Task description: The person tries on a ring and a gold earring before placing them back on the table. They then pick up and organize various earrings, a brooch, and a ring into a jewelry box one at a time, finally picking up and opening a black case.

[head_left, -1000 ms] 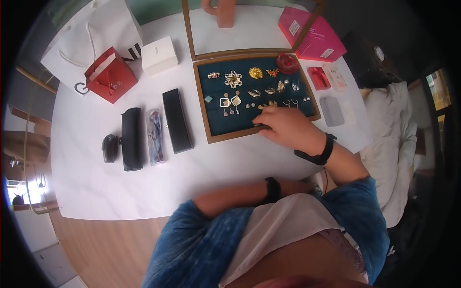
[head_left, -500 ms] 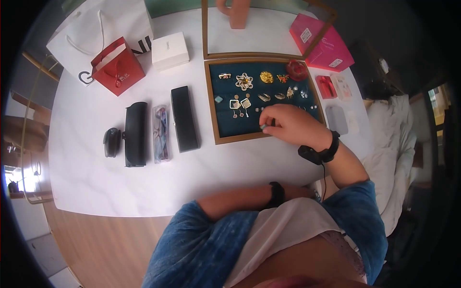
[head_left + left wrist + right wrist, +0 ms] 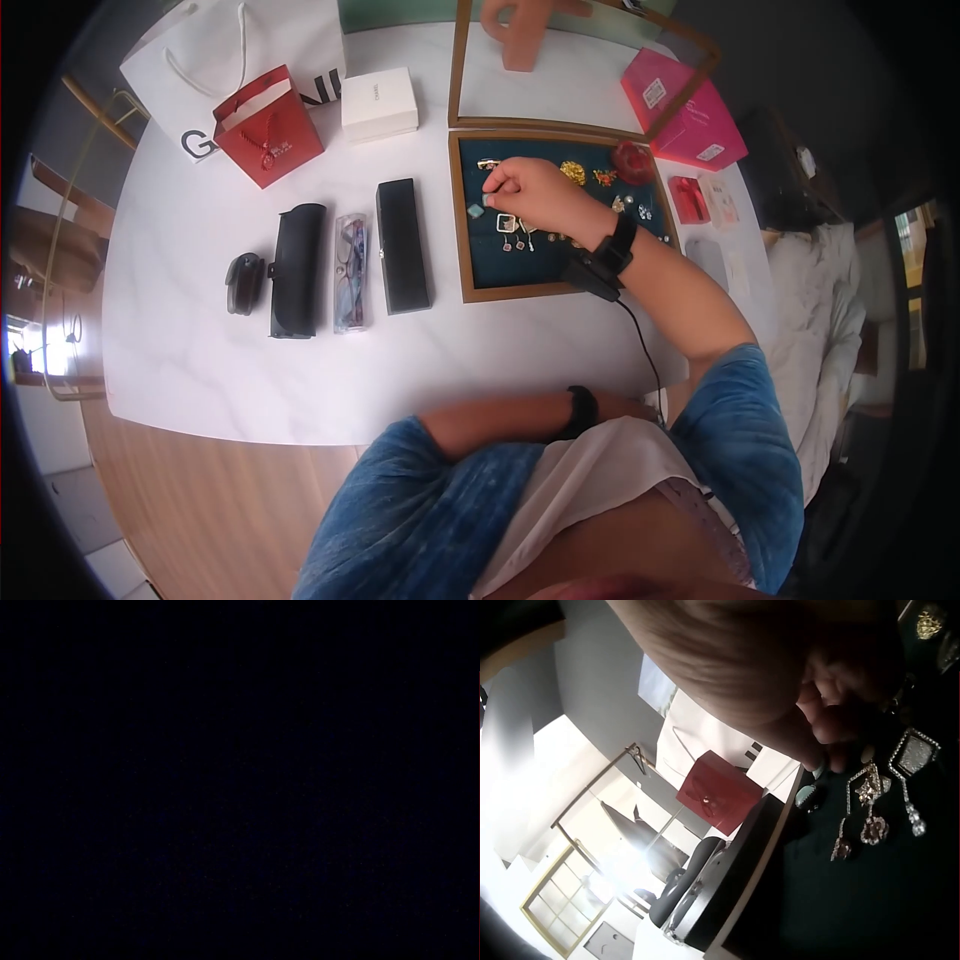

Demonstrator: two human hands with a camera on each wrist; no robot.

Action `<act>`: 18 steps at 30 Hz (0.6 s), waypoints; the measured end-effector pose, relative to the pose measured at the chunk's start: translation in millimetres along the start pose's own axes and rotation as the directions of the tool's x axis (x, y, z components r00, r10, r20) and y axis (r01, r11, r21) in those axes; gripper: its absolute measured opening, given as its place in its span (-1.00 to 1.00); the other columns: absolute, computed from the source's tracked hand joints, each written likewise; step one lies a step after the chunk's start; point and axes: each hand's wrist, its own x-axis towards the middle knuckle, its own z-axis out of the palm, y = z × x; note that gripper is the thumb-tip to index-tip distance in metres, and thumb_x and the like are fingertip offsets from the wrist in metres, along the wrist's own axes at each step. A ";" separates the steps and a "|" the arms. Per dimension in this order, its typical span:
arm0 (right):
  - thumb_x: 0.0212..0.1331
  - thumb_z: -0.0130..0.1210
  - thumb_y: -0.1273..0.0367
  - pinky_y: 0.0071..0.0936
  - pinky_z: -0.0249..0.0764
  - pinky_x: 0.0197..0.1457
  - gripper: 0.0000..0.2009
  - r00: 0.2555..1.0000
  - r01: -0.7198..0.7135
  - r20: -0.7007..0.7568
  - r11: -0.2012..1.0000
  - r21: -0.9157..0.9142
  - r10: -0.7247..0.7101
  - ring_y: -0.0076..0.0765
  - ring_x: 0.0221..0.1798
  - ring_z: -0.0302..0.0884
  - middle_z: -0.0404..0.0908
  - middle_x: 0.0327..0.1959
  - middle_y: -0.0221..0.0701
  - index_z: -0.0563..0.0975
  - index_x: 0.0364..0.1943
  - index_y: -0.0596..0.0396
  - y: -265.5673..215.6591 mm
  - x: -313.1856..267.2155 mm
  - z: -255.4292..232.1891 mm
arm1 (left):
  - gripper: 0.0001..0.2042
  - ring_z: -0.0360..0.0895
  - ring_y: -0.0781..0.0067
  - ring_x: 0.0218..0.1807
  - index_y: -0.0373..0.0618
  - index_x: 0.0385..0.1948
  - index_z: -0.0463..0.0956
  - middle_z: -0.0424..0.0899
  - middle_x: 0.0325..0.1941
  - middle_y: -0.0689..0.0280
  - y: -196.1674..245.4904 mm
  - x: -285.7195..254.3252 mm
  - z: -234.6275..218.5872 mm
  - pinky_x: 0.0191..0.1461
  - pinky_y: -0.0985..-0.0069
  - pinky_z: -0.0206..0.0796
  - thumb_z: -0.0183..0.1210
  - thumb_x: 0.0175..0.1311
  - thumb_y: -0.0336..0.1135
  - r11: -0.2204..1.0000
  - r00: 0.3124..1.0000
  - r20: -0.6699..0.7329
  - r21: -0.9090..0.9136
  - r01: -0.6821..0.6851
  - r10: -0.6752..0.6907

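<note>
Over the left part of the wooden-framed jewellery case (image 3: pixel 520 293), my right hand (image 3: pixel 545 196) pinches a small pale-green piece (image 3: pixel 488 200) between thumb and fingers. Just beside it, a similar green stud (image 3: pixel 475 211) lies on the dark cloth, also seen as a green stud (image 3: pixel 806 796) under the right hand (image 3: pixel 810 697) in the right wrist view. Square drop earrings (image 3: pixel 507 224) lie below the hand, which hides part of the rows. My left hand (image 3: pixel 618 406) is mostly covered at my waist; its fingers cannot be made out. The left wrist view is black.
The case's clear lid (image 3: pixel 560 127) stands raised. Left of the case are a black long box (image 3: pixel 402 250), glasses in a clear case (image 3: pixel 351 275), black cases (image 3: pixel 298 270), a white box (image 3: pixel 380 105) and a red bag (image 3: pixel 268 130). A pink box (image 3: pixel 685 110) stands at right.
My right hand has moved from the case's front edge up and left to beside the green stud, carrying the small piece. The head view has shifted slightly, while the left arm stays put.
</note>
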 end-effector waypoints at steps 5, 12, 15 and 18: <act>0.40 0.29 0.38 -0.49 0.63 -0.10 -0.81 0.995 0.091 -0.030 0.980 -0.179 -0.098 -0.47 -0.22 0.76 0.83 -0.24 -0.32 0.73 -0.08 0.22 -4.0 -0.5 -0.9 | -0.56 0.54 0.20 0.43 -0.02 0.44 0.52 0.61 0.43 0.11 -7.5 5.5 1.7 0.55 0.26 0.30 0.05 0.60 -0.22 1.000 0.999 0.036 0.000 -0.009 0.009; 0.38 0.31 0.35 -0.42 0.64 -0.08 -0.81 0.991 0.095 -0.070 0.973 -0.212 -0.112 -0.36 -0.20 0.79 0.84 -0.23 -0.26 0.76 -0.13 0.22 -4.0 -1.2 -1.3 | -0.55 0.50 0.16 0.48 -0.01 0.44 0.52 0.57 0.47 0.09 21.9 -11.4 -2.8 0.58 0.23 0.27 0.09 0.58 -0.20 0.979 1.000 0.021 0.205 -0.002 -0.002; 0.36 0.32 0.35 -0.43 0.63 -0.11 -0.80 0.994 0.075 -0.068 0.979 -0.190 -0.089 -0.38 -0.23 0.79 0.84 -0.25 -0.27 0.76 -0.13 0.22 -9.6 -3.4 -0.5 | -0.55 0.50 0.16 0.48 -0.01 0.44 0.52 0.57 0.47 0.09 35.0 -20.7 -4.7 0.58 0.22 0.27 0.09 0.57 -0.20 0.979 1.000 0.016 0.203 0.009 -0.012; 0.34 0.34 0.34 -0.45 0.62 -0.17 -0.80 0.999 0.034 -0.031 0.981 -0.192 -0.041 -0.40 -0.28 0.77 0.84 -0.27 -0.30 0.76 -0.14 0.22 -18.3 -6.7 -2.7 | -0.55 0.50 0.15 0.49 -0.01 0.44 0.52 0.57 0.47 0.08 46.3 -29.3 -6.6 0.59 0.22 0.26 0.10 0.57 -0.20 0.980 1.000 0.008 0.199 0.019 -0.021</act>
